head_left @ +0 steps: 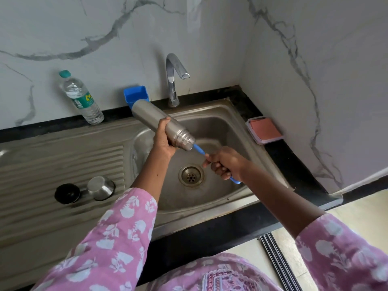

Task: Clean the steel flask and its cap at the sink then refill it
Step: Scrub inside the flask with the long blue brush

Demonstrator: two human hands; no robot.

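Leftmost, the black stopper [67,193] and the steel cap [101,187] sit just beside each other on the ribbed drainboard [63,156]. Over the sink [220,122], the left hand [162,141] wraps the steel flask [161,124] near its neck, mouth tilted down to the right. It is rigid, smooth metal, likely slick when wet, so a full-palm grip on the body suits it. A blue brush [199,149] enters the mouth, and the right hand [225,164] is closed round its handle. The flask is probably light while empty, heavier once refilled.
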